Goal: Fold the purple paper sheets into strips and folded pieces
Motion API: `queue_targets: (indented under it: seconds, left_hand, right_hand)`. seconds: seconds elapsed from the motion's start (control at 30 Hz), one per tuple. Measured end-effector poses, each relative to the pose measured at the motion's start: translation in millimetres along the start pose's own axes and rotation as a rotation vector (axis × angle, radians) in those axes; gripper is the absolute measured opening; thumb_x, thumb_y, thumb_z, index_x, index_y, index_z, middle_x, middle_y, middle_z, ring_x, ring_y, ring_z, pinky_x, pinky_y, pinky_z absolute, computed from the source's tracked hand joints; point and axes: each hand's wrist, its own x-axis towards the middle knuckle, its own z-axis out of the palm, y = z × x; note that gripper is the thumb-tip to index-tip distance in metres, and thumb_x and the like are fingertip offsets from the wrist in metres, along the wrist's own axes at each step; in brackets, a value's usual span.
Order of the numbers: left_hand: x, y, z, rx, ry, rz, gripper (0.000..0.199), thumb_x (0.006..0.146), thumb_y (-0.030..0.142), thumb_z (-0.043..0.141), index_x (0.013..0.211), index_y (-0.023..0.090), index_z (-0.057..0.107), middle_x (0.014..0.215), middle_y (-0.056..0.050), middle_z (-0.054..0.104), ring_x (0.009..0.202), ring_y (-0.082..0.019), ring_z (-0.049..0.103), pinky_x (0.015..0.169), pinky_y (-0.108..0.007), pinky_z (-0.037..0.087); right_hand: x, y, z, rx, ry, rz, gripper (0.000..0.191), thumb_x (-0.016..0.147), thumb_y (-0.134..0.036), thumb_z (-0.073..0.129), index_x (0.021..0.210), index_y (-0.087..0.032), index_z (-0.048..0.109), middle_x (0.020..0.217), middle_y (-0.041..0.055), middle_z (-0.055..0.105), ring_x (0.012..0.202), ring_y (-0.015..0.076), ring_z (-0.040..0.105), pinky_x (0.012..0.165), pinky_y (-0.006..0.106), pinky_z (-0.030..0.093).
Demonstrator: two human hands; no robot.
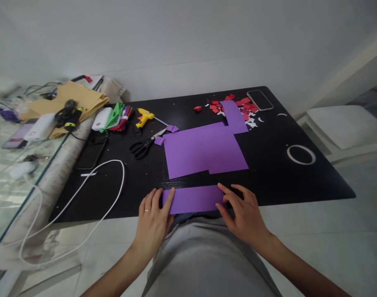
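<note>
A purple paper strip [194,199] lies lengthwise at the table's front edge, close to my body. My left hand [154,210] grips its left end, the thumb on top and the other fingers bunched at the side. At the right end, my right hand [241,210] pinches the strip between thumb and fingertips, with its other fingers bent and lifted. Just beyond lie larger purple paper sheets [197,148], partly overlapping. Another purple strip [234,115] rests at their upper right. Small folded purple pieces [159,141] sit near black-handled scissors [143,147] on the left.
A yellow glue gun [143,118], bundled colored paper [118,117] and a dark phone [92,154] lie left on the black table [275,177]. A white cable [122,181] loops over the left edge. Red paper scraps [247,105], another phone [260,100] and a white ring [301,154] are right.
</note>
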Motion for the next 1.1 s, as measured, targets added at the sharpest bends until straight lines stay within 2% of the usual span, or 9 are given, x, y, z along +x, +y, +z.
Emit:
queue_targets:
  seconds: [0.1,0.2,0.33,0.4,0.47,0.63,0.8,0.93,1.1]
  left_hand:
    - [-9.5,-16.5,-3.7,0.056,-0.043,-0.049,0.058,0.093,0.020,0.067,0.151,0.020,0.060,0.143,-0.024,0.057,0.132,-0.041,0.055,0.104,-0.055,0.049]
    - [-13.1,-20.9,-2.9,0.060,-0.050,-0.060,0.056,0.095,0.023,0.066,0.151,0.020,0.061,0.144,-0.025,0.057,0.132,-0.041,0.055,0.103,-0.053,0.050]
    - [-13.7,-15.9,1.9,0.063,-0.040,-0.079,0.057,0.095,0.023,0.066,0.151,0.018,0.061,0.146,-0.026,0.055,0.132,-0.042,0.054,0.102,-0.054,0.050]
    - [-14.3,-14.2,3.4,0.063,-0.033,-0.087,0.057,0.094,0.021,0.065,0.151,0.018,0.060,0.147,-0.026,0.055,0.133,-0.042,0.054,0.103,-0.054,0.050]
    - [-15.2,-14.4,4.1,0.057,-0.026,-0.084,0.057,0.095,0.020,0.064,0.152,0.018,0.060,0.147,-0.026,0.055,0.134,-0.042,0.054,0.104,-0.054,0.049]
    - [-16.8,-17.2,5.7,0.060,-0.010,-0.082,0.056,0.094,0.018,0.064,0.150,0.019,0.062,0.148,-0.024,0.055,0.134,-0.040,0.054,0.104,-0.052,0.049]
    - [-16.6,-15.7,6.3,0.050,-0.005,-0.094,0.059,0.093,0.015,0.065,0.152,0.019,0.060,0.149,-0.024,0.056,0.135,-0.041,0.054,0.104,-0.052,0.049]
    - [-16.2,-15.0,6.4,0.018,-0.015,-0.110,0.059,0.092,0.015,0.065,0.151,0.020,0.061,0.148,-0.024,0.057,0.135,-0.042,0.054,0.105,-0.053,0.048]
    - [-16.1,-15.4,7.4,0.013,-0.019,-0.114,0.058,0.093,0.016,0.064,0.151,0.019,0.061,0.148,-0.024,0.057,0.135,-0.042,0.054,0.104,-0.054,0.048]
  right_hand:
    - [1.1,0.5,0.8,-0.012,0.013,-0.002,0.011,0.101,-0.029,0.064,0.108,-0.020,0.065,0.127,0.0116,0.077,0.123,0.0369,0.059,0.098,0.055,0.048]
    - [8.0,-4.6,2.4,-0.015,0.082,0.003,0.008,0.100,-0.028,0.066,0.099,-0.021,0.062,0.125,0.0105,0.078,0.123,0.0359,0.061,0.098,0.054,0.049]
    - [29.9,-32.4,9.6,0.050,0.170,0.003,0.008,0.098,-0.016,0.062,0.105,-0.020,0.062,0.132,0.0115,0.075,0.131,0.0330,0.060,0.109,0.054,0.047]
    - [42.9,-54.3,18.4,0.167,0.108,-0.068,0.015,0.098,-0.013,0.059,0.110,-0.019,0.063,0.134,0.0114,0.073,0.131,0.0291,0.061,0.115,0.052,0.045]
    - [54.0,-76.1,30.7,0.276,-0.002,-0.184,0.023,0.098,-0.013,0.057,0.120,-0.017,0.064,0.137,0.0130,0.072,0.129,0.0255,0.063,0.113,0.043,0.050]
    - [65.5,-101.7,59.0,0.284,-0.207,-0.269,0.040,0.103,-0.022,0.054,0.142,-0.011,0.059,0.147,0.0136,0.066,0.140,0.0278,0.057,0.121,0.046,0.045]
    - [55.9,-82.5,55.4,0.264,-0.183,-0.223,0.031,0.105,-0.025,0.056,0.132,-0.015,0.066,0.145,0.0107,0.068,0.140,0.0277,0.056,0.122,0.048,0.043]
    - [40.9,-56.5,34.1,0.200,-0.094,-0.093,0.023,0.104,-0.028,0.060,0.124,-0.019,0.068,0.133,0.0058,0.076,0.132,0.0319,0.058,0.120,0.059,0.039]
    - [20.1,-17.1,7.9,0.070,0.015,-0.008,0.021,0.105,-0.023,0.059,0.124,-0.022,0.068,0.127,0.0032,0.079,0.122,0.0302,0.061,0.115,0.057,0.039]
